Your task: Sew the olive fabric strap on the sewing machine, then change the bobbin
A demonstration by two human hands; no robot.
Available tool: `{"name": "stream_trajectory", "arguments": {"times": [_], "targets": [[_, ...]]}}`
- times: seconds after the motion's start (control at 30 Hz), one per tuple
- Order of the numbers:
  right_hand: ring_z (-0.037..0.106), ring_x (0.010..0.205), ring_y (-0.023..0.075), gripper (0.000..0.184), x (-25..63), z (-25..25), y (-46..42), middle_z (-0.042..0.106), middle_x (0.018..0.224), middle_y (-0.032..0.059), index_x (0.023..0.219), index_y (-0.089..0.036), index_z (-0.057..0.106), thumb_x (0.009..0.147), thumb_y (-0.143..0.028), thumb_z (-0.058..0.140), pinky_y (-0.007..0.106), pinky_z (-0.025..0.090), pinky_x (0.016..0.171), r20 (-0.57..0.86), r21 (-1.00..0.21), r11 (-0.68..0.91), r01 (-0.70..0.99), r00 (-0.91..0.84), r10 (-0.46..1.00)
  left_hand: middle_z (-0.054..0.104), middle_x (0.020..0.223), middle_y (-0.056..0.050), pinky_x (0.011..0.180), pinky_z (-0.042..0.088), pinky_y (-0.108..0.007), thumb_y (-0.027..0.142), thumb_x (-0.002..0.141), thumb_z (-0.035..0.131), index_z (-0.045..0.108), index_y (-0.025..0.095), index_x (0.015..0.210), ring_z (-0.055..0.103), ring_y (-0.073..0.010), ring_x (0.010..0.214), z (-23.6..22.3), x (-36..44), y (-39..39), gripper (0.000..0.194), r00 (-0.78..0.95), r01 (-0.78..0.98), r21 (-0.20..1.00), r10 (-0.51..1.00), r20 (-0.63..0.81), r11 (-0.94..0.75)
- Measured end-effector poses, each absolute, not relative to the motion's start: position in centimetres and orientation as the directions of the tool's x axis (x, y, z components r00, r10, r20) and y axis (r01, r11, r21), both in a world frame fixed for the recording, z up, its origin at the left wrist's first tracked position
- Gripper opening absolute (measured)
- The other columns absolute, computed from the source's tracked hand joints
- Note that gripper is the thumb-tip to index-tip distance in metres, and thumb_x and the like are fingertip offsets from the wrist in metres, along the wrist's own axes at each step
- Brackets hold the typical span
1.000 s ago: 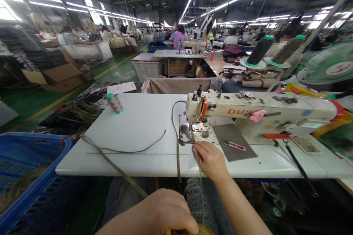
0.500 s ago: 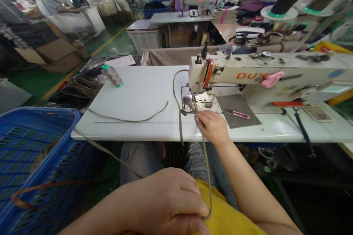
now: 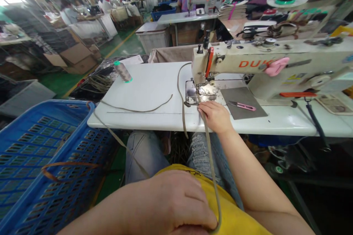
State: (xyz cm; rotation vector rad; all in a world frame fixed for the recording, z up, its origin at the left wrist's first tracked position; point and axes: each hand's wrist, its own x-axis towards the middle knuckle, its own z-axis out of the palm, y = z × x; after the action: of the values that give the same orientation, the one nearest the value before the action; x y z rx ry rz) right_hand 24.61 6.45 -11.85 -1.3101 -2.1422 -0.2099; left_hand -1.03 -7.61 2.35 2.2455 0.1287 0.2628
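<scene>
Cord (image 3: 210,161) at the needle, or lying loose?

It rises from the person's lap to the presser foot (image 3: 204,89) of the sewing machine (image 3: 242,67) lettered DUK, crossing the front edge of the surface (image 3: 143,91). Whether the needle has caught it, the view doesn't settle.

And the grips?

The left grip (image 3: 171,205) is closed low against the yellow shirt (image 3: 228,205), with the cord coming out from under its fingers. The right grip (image 3: 215,116) lies on the cord just short of the needle plate (image 3: 192,97), fingers curled; clamped or only guiding can't be told.

How much looks done, how much left?

No finished piece shows. One length loops down from the machine head and hangs off the front edge. Another lies in a shallow curve on the surface and drops toward the blue plastic basket (image 3: 57,107), so plenty of cord appears unsewn.

Anything else close by?

Pink thread snips (image 3: 242,106) lie on a gray mat (image 3: 242,95), and a thread cone (image 3: 122,71) stands upright near the far edge.
</scene>
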Motion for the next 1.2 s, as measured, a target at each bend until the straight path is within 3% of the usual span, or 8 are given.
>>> {"name": "stream_trajectory", "arguments": {"times": [0.3, 0.47, 0.77, 0.97, 1.2], "targets": [[0.070, 0.110, 0.0269, 0.031, 24.3, -11.7, 6.5, 0.081, 0.122, 0.0092, 0.115, -0.018, 0.079, 0.111, -0.032, 0.052, 0.041, 0.053, 0.101, 0.575, -0.157, 0.494, 0.855, -0.328, 0.750, 0.072, 0.085, -0.006, 0.077, 0.052, -0.033, 0.035, 0.113, 0.048, 0.058, 0.020, 0.094, 0.067, -0.0202, 0.082, 2.3, -0.2, -9.5, 0.026, 0.971, 0.009, 0.777, 0.190, 0.143, -0.629], [0.070, 0.114, 0.0287, 0.030, 24.4, -11.3, 6.5, 0.080, 0.125, 0.0106, 0.119, -0.017, 0.078, 0.110, -0.029, 0.053, 0.042, 0.051, 0.104, 0.536, -0.179, 0.495, 0.850, -0.337, 0.774, 0.074, 0.093, -0.004, 0.084, 0.053, -0.028, 0.027, 0.108, 0.060, 0.058, 0.020, 0.102, 0.067, -0.0170, 0.086, 1.6, 0.0, -9.6, 0.010, 0.968, -0.025, 0.757, 0.173, 0.181, -0.653], [0.070, 0.115, 0.0286, 0.025, 24.4, -11.6, 6.5, 0.081, 0.123, 0.0093, 0.116, -0.019, 0.080, 0.106, -0.024, 0.057, 0.042, 0.052, 0.105, 0.546, -0.224, 0.468, 0.855, -0.288, 0.787, 0.068, 0.078, -0.002, 0.071, 0.047, -0.030, 0.039, 0.113, 0.052, 0.059, 0.019, 0.090, 0.062, -0.0156, 0.072, 2.5, 0.9, -9.3, 0.031, 0.932, 0.028, 0.601, 0.238, 0.272, -0.799], [0.071, 0.115, 0.0265, 0.024, 24.4, -11.8, 6.5, 0.081, 0.124, 0.0077, 0.116, -0.021, 0.080, 0.105, -0.021, 0.059, 0.040, 0.052, 0.105, 0.551, -0.215, 0.465, 0.859, -0.286, 0.784, 0.067, 0.079, -0.002, 0.073, 0.047, -0.026, 0.043, 0.115, 0.046, 0.057, 0.020, 0.089, 0.063, -0.0147, 0.074, 2.0, 0.4, -9.4, 0.036, 0.920, 0.118, 0.596, 0.312, 0.235, -0.794], [0.071, 0.115, 0.0270, 0.022, 24.4, -11.9, 6.5, 0.081, 0.123, 0.0073, 0.117, -0.021, 0.079, 0.104, -0.023, 0.062, 0.040, 0.052, 0.104, 0.558, -0.210, 0.458, 0.864, -0.279, 0.781, 0.073, 0.083, -0.003, 0.075, 0.050, -0.025, 0.041, 0.112, 0.055, 0.064, 0.020, 0.101, 0.068, -0.0158, 0.077, -0.8, 0.0, -8.9, 0.025, 0.943, 0.051, 0.590, 0.234, 0.238, -0.806]]}}
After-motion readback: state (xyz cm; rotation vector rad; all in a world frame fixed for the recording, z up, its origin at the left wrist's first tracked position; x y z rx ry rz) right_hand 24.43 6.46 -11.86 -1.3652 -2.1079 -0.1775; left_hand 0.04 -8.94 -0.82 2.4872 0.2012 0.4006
